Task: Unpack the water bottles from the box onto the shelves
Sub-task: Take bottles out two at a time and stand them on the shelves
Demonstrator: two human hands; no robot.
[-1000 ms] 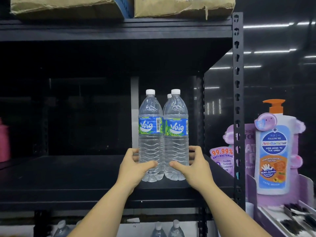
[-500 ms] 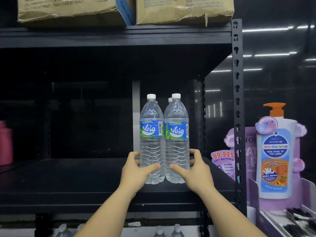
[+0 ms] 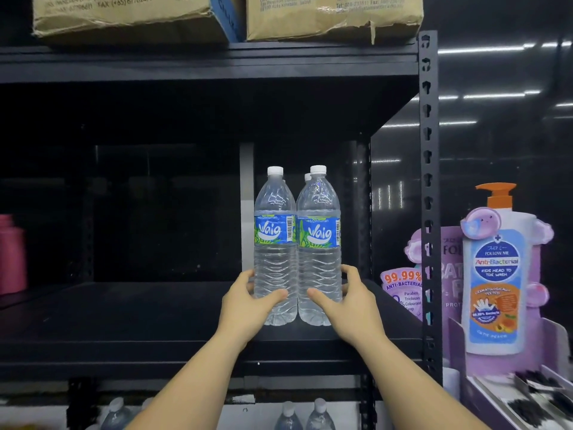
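Observation:
Two clear water bottles with blue Waig labels stand side by side on the black shelf (image 3: 124,311), toward its right end. My left hand (image 3: 248,302) grips the lower body of the left bottle (image 3: 274,243). My right hand (image 3: 350,302) grips the lower body of the right bottle (image 3: 319,243). The white cap of a third bottle (image 3: 307,176) peeks out behind the right one. The box is out of sight.
Cardboard cartons (image 3: 124,17) sit on the shelf above. More bottle caps (image 3: 288,411) show on the level below. A black upright post (image 3: 429,212) bounds the shelf on the right, with a purple soap display (image 3: 496,274) beyond. A pink container (image 3: 11,256) stands far left.
Both hands and the two bottles have eased slightly deeper onto the shelf; the view has tilted up a little, showing more of the cartons.

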